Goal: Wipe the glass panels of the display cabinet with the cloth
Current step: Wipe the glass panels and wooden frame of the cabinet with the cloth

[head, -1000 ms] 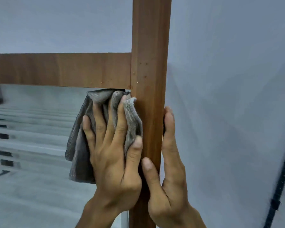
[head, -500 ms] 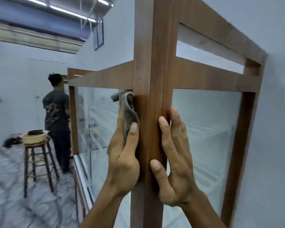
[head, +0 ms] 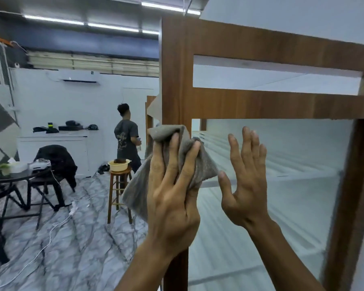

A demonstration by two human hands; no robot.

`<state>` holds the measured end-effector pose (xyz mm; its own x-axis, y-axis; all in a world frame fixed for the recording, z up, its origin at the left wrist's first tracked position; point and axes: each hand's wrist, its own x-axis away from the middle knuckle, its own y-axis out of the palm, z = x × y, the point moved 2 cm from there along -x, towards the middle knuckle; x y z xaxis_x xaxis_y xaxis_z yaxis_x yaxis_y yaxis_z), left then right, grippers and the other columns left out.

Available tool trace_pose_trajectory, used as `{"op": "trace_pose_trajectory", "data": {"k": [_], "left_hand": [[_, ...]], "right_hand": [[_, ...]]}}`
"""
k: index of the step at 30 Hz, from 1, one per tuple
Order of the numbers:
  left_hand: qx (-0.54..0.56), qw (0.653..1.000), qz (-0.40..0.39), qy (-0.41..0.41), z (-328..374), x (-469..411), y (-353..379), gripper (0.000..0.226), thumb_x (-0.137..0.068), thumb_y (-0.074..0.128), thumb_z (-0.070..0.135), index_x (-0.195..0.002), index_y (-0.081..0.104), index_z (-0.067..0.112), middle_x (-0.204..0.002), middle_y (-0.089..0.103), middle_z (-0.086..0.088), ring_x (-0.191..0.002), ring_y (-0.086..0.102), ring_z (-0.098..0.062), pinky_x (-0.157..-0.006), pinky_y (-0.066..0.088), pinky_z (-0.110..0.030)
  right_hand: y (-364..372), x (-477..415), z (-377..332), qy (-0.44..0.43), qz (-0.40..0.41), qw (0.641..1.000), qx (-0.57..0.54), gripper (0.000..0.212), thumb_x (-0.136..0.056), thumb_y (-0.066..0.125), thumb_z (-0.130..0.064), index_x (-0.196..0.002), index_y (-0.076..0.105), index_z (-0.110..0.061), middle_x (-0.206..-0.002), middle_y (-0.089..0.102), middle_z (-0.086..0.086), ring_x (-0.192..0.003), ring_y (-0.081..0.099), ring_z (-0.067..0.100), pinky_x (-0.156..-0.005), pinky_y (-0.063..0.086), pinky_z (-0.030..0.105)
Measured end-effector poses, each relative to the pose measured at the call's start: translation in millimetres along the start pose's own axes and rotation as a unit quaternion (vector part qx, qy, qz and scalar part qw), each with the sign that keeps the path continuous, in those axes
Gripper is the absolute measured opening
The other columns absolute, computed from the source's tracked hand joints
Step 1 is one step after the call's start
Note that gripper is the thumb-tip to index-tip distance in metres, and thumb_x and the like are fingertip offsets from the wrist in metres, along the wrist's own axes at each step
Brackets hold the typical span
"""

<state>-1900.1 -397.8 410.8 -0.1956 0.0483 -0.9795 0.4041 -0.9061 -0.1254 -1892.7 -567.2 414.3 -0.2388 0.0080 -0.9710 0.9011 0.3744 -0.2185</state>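
The display cabinet has a brown wooden frame, and its corner post [head: 174, 80] stands straight ahead. My left hand [head: 172, 196] grips a grey cloth [head: 202, 164], bunched under the fingers, in front of that post at the height of the lower crossbar. Part of the cloth hangs down to the left of my hand. My right hand [head: 246, 181] is raised with straight, spread fingers in front of the side glass panel [head: 298, 196], right of the post. I cannot tell whether the palm touches the glass.
A person [head: 127, 139] stands at the back, facing away. A wooden stool [head: 119, 194] bearing a yellow bowl [head: 118, 164] stands left of the cabinet. Further left are a round dark table [head: 15, 178], a chair with a black jacket [head: 58, 162], and white cables [head: 51, 234] on the marble floor.
The view swung from the left glass panel round the corner to the side panel. My left hand brought the cloth off the left glass. My right hand released the post and opened.
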Motion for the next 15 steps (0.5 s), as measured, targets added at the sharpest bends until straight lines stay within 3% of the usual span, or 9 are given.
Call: {"op": "trace_pose_trajectory", "data": {"k": [2,5,10,15], "left_hand": [[-0.076,0.997,0.015,0.023,2.2,-1.1,8.8,0.049,-0.111,0.034,0.028,-0.159,0.031,0.019,-0.171,0.023,-0.008,-0.162,0.005,-0.031,-0.129,0.015,-0.057],[-0.140,0.989,0.016,0.034,10.1,2.8,19.0,0.050,-0.110,0.034,0.028,-0.159,0.033,0.019,-0.170,0.025,-0.009,-0.161,0.008,-0.034,-0.130,0.006,-0.054],[-0.211,0.971,-0.072,0.089,24.0,-1.1,65.0,0.061,-0.105,0.039,0.026,-0.164,0.023,0.021,-0.173,0.016,-0.009,-0.161,0.002,-0.033,-0.130,-0.004,-0.051],[-0.189,0.979,-0.082,-0.005,35.5,-16.4,91.5,0.080,-0.104,0.047,0.042,-0.167,-0.001,0.028,-0.175,-0.011,0.005,-0.160,-0.016,-0.023,-0.128,-0.014,-0.042]], "right_hand": [[-3.8,1.0,15.2,-0.013,-0.020,1.000,0.013,0.067,-0.099,0.043,-0.035,-0.161,0.029,-0.013,-0.173,0.012,0.009,-0.161,0.005,0.028,-0.129,0.003,0.057],[-8.9,5.9,35.0,-0.032,-0.025,0.998,0.049,0.065,-0.100,0.042,-0.037,-0.161,0.030,-0.017,-0.173,0.011,0.006,-0.161,0.006,0.030,-0.127,-0.001,0.063],[-10.8,7.0,46.1,-0.044,0.018,0.998,-0.029,0.066,-0.097,0.045,-0.028,-0.157,0.033,-0.004,-0.170,0.018,0.015,-0.159,0.010,0.037,-0.127,0.004,0.062],[-30.1,0.7,89.9,0.007,0.072,0.997,-0.019,0.066,-0.095,0.051,-0.033,-0.155,0.040,-0.008,-0.169,0.022,0.017,-0.160,0.010,0.035,-0.129,0.003,0.057]]}}
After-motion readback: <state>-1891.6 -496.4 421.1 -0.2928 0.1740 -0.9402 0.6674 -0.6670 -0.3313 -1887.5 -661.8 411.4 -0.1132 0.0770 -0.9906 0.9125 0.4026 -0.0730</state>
